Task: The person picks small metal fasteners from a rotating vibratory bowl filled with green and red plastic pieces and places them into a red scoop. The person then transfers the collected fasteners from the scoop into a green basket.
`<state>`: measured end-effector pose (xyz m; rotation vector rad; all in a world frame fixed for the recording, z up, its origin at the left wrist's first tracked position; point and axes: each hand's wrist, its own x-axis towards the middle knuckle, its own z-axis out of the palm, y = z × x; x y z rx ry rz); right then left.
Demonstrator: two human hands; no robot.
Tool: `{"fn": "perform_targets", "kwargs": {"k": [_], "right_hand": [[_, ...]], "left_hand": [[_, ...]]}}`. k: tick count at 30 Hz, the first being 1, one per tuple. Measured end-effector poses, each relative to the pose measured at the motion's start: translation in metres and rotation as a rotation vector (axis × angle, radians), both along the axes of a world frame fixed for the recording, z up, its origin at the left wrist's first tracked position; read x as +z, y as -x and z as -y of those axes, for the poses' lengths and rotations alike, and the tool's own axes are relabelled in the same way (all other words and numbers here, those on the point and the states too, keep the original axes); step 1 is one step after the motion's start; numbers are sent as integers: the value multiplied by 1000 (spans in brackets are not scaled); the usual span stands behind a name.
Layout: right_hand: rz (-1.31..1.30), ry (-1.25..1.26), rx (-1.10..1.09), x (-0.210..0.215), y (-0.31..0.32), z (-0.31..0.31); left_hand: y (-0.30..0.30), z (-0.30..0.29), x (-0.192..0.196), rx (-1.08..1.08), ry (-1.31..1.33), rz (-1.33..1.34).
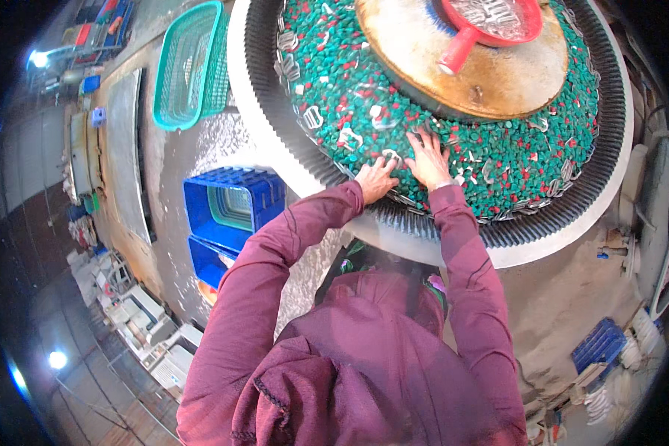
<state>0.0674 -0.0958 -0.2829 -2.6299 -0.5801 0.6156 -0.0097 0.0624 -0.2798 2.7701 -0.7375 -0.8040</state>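
Observation:
Both of my hands reach into a large round tumbling bowl [254,111] filled with small green and red tumbling stones [490,152]. My left hand [377,180] rests on the stones close to the bowl's near wall, fingers bent and a little apart, with a small pale piece [389,154] at its fingertips. Just to its right, my right hand [428,157] lies palm down on the stones, fingers spread and tips partly among them. Flat silvery metal pieces with cut-out slots, such as one loop-shaped piece [313,117], lie scattered among the stones.
A rusty round centre cover [453,82] bears a red-handled pan [462,49] holding metal pieces. Left of the bowl are a green plastic basket [177,89] and blue crates [201,204] on the wet floor. Another blue crate [599,346] lies at the lower right.

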Motion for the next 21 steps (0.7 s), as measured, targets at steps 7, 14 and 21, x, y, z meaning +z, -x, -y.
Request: {"fn": "perform_targets", "kwargs": {"k": [7,14,21], "right_hand": [[27,251,-14,11,45,45],[37,275,31,69,66,31],[167,171,177,20,64,1]], "left_hand": [[-32,-48,34,534,521,-507],[-47,-49,71,944,946,-717],[-66,-48,81,981,1736,-1026]]}}
